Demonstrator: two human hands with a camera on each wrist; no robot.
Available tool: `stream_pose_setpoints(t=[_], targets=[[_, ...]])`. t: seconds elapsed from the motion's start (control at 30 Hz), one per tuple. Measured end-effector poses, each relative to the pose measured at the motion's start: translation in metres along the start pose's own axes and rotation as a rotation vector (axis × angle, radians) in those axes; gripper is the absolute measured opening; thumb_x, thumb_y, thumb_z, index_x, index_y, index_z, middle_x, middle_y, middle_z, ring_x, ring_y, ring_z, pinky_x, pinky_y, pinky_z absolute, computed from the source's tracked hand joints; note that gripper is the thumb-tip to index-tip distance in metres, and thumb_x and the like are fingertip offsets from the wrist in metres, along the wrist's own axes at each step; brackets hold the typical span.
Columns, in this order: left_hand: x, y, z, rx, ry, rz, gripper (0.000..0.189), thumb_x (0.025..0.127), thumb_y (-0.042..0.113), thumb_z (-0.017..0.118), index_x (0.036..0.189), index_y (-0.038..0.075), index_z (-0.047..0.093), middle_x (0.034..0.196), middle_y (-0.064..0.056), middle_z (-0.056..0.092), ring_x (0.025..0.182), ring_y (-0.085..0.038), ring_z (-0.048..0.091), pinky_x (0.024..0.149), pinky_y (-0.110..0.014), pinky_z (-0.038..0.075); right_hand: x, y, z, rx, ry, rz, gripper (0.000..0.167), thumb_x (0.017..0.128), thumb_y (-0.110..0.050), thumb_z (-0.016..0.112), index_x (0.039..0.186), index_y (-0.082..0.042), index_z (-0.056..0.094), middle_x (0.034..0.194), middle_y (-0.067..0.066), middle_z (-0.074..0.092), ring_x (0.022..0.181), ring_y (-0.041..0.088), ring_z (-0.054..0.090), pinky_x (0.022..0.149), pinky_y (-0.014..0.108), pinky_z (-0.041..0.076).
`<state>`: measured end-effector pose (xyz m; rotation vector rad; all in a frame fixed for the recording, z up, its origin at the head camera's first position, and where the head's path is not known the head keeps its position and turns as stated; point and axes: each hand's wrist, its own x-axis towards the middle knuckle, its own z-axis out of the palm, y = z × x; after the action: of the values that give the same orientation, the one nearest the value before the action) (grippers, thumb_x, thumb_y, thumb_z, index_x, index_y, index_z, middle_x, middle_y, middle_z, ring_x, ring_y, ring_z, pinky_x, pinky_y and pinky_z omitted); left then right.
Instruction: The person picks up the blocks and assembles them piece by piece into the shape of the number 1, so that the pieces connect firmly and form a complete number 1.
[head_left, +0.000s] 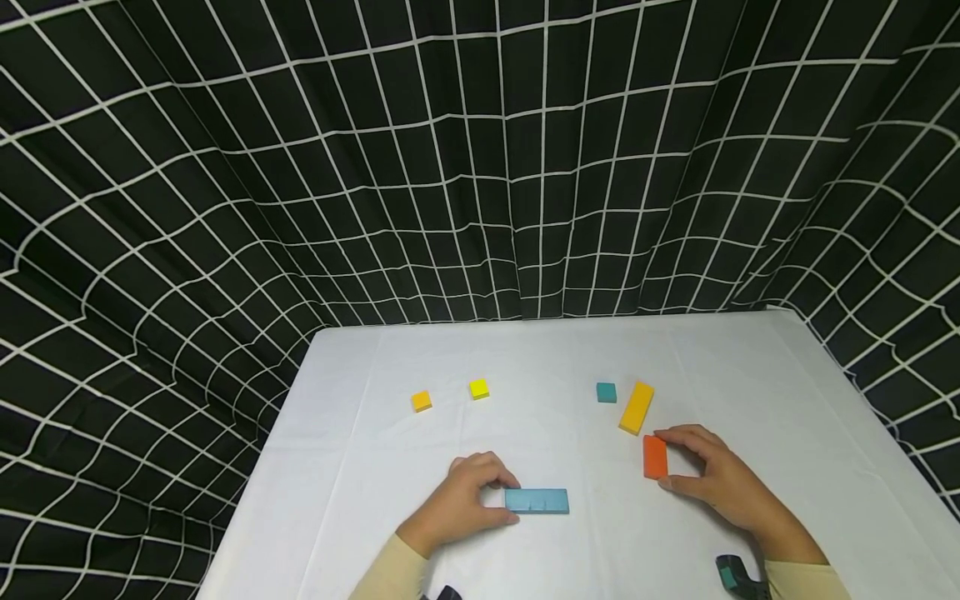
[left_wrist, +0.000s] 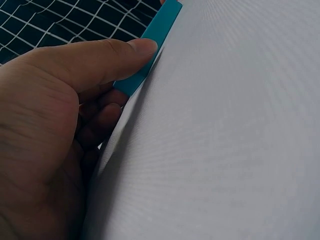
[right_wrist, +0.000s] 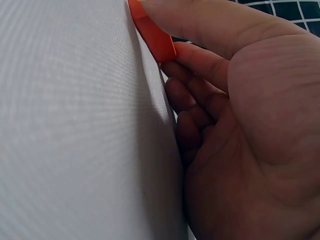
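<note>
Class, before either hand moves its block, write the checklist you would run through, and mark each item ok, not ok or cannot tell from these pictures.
1. Left hand has a pinch on the light blue block: ok, thumb and fingers sit at its left end.
2. Right hand has a pinch on the orange-red block: ok.
3. Both held blocks lie flat on the white table: ok.
4. Space between the two held blocks is bare cloth: ok.
5. Long yellow-orange block is apart from the orange-red block: cannot tell, their corners look nearly touching.
6. Grip firmness: cannot tell.
</note>
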<state>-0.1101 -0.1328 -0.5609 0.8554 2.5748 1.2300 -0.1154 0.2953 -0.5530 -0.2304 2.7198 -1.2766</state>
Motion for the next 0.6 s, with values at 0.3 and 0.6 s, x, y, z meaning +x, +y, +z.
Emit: stream_pose_setpoints(t=[0.3,0.6], targets=[[-0.0005,-0.0004,0.0007,-0.009,-0.004,0.007,0.032,0.086,0.023,0.096,0.113,0.027,0.078,0.109,0.022,0.064,0.103,0.0,0.057,0.102,-0.039,0.035,-0.0013,-0.0008,0.0007,-0.009,0.004,0.007,0.069,0.082,-0.019,0.097,0.142,-0.005,0.067,0.143,0.019,0.06,0.142,0.05,0.044,0.111,0.075,0.034],[-0.0006,0.001,-0.0004,-0.007,-0.004,0.011,0.032,0.086,0.024,0.095,0.113,0.028,0.077,0.109,0.022,0.064,0.104,0.0,0.057,0.102,-0.04,0.035,0.0004,-0.0011,0.0011,-0.023,0.008,0.007,0.068,0.082,-0.022,0.096,0.141,-0.005,0.067,0.141,0.018,0.061,0.141,0.049,0.045,0.112,0.075,0.034]])
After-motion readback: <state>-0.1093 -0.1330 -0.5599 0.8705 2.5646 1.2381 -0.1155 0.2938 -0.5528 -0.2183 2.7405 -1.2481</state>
